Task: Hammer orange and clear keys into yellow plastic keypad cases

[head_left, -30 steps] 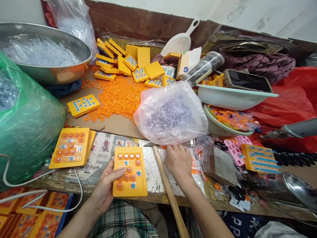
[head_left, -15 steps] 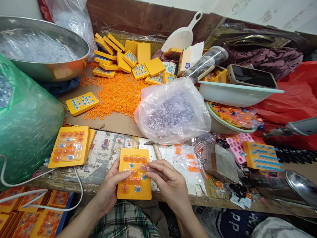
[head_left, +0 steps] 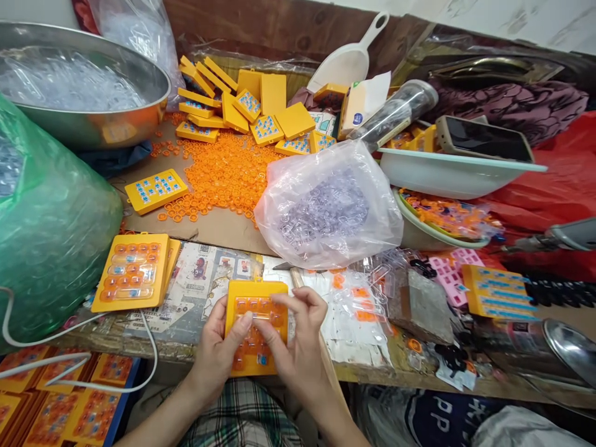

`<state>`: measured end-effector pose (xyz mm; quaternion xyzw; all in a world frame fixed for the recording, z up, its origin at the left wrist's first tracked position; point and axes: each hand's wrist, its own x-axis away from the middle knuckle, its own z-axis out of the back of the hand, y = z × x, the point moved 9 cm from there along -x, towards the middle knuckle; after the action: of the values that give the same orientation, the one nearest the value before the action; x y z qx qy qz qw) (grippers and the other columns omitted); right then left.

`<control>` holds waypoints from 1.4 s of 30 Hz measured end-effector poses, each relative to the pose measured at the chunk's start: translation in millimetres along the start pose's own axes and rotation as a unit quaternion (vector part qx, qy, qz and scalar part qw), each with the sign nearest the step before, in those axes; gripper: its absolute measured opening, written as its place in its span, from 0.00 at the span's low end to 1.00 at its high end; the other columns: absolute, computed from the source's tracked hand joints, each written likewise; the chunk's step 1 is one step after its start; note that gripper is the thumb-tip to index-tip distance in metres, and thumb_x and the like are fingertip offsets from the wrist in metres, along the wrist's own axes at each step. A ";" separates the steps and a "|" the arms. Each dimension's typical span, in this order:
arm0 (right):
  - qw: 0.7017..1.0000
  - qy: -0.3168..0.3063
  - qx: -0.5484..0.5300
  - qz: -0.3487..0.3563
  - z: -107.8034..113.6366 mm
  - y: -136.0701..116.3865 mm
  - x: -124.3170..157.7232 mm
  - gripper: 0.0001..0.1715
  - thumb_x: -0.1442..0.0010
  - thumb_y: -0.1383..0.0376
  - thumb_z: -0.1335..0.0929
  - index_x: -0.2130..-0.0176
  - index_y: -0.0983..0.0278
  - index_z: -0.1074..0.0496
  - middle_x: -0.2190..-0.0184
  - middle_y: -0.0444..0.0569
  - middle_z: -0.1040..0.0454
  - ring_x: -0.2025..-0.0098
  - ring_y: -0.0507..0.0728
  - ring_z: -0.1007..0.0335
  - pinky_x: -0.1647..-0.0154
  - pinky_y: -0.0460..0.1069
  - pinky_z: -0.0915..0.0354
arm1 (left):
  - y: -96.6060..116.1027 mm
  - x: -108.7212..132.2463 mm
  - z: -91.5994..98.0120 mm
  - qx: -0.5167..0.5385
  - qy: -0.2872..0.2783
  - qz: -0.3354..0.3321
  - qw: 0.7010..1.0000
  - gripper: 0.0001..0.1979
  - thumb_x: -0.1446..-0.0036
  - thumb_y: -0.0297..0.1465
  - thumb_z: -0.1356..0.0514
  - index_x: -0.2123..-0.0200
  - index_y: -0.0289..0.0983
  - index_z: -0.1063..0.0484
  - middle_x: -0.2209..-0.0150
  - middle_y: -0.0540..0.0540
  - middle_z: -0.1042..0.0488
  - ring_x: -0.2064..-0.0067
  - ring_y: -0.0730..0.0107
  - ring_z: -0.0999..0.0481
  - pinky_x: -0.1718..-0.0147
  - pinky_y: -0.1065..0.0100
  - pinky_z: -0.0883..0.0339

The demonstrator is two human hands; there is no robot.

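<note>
A flat yellow plastic game case (head_left: 256, 366) is in my left hand (head_left: 212, 347), closed on its left edge with the thumb over the front. Rows of orange ring pieces and clear covers sit on its face, and a blue-and-white spot (head_left: 262, 359) shows near the bottom. My right hand (head_left: 300, 338) is at the right side, its thumb pressing on the face near the left thumb. Its fingers are apart, the index finger over the upper right pieces. Both hands hide part of the case's middle.
To the left, similar yellow cases (head_left: 133, 273) lie stacked beside a green bag (head_left: 51, 230). Orange rings (head_left: 223, 180) are heaped behind, near a bag of clear pieces (head_left: 326, 211). A metal block (head_left: 421, 304) and a basin (head_left: 456, 174) stand right.
The clear piece pinched in my right fingers is no longer between them. The right hand has moved left onto the case, its thumb pressing and its fingers spread.
</note>
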<state>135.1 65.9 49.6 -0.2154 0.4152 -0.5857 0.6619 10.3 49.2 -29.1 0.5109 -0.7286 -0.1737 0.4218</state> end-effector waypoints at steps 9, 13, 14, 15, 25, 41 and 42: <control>0.997 -0.060 -0.024 -0.041 -8.7 18.1 -48.4 0.25 0.40 0.58 0.33 0.45 0.57 0.41 0.49 0.51 0.32 0.55 0.54 0.28 0.57 0.50 0.30 | 13.9 -14.6 -5.6 0.018 0.044 -0.011 0.999 0.20 0.47 0.36 0.35 0.52 0.38 0.34 0.53 0.43 0.24 0.53 0.59 0.23 0.53 0.61 0.29; 0.991 -0.023 0.131 -0.003 12.8 32.5 -110.5 0.11 0.39 0.65 0.36 0.57 0.61 0.27 0.55 0.53 0.27 0.51 0.60 0.32 0.48 0.57 0.37 | 14.9 -12.8 0.3 0.072 0.076 0.039 0.994 0.21 0.48 0.35 0.34 0.52 0.39 0.33 0.55 0.44 0.22 0.55 0.60 0.21 0.54 0.61 0.28; 0.986 -0.031 0.161 0.000 11.8 36.6 -123.6 0.11 0.41 0.67 0.35 0.59 0.61 0.25 0.58 0.52 0.26 0.53 0.61 0.32 0.49 0.57 0.38 | 14.4 -11.9 4.3 0.078 0.089 0.046 0.992 0.20 0.49 0.34 0.34 0.52 0.39 0.32 0.55 0.44 0.22 0.55 0.60 0.21 0.54 0.61 0.28; 0.981 -0.037 0.190 0.002 9.8 39.8 -134.8 0.11 0.43 0.69 0.34 0.59 0.61 0.25 0.60 0.52 0.25 0.54 0.61 0.32 0.51 0.56 0.38 | 13.6 -11.1 8.1 0.085 0.098 0.053 0.990 0.20 0.48 0.34 0.34 0.52 0.39 0.32 0.55 0.44 0.22 0.55 0.61 0.21 0.53 0.61 0.28; 0.941 -0.069 0.329 0.028 -15.8 41.4 -180.3 0.10 0.42 0.66 0.34 0.63 0.61 0.22 0.59 0.52 0.25 0.56 0.61 0.32 0.59 0.51 0.40 | 0.8 -9.5 8.0 0.129 0.068 0.107 0.983 0.23 0.43 0.35 0.38 0.45 0.41 0.36 0.48 0.44 0.26 0.48 0.58 0.25 0.47 0.58 0.31; 0.965 -0.016 0.261 0.004 22.1 37.4 -163.2 0.23 0.45 0.76 0.39 0.51 0.66 0.29 0.56 0.57 0.33 0.58 0.60 0.33 0.59 0.53 0.38 | -0.1 -3.1 -1.0 0.123 -0.003 0.123 0.985 0.30 0.49 0.30 0.34 0.43 0.38 0.38 0.49 0.40 0.25 0.50 0.54 0.25 0.47 0.55 0.32; 0.970 -0.010 0.242 0.000 29.6 34.4 -152.9 0.22 0.44 0.74 0.38 0.51 0.66 0.29 0.56 0.57 0.33 0.59 0.59 0.33 0.59 0.53 0.36 | 1.5 -3.4 -1.7 0.116 -0.008 0.117 0.986 0.32 0.51 0.29 0.33 0.42 0.37 0.38 0.50 0.39 0.25 0.50 0.54 0.24 0.48 0.55 0.32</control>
<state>184.1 213.4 85.2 -0.0543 0.2546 -0.6665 0.6985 11.2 53.2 -28.5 0.4662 -0.8021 -0.0417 0.3709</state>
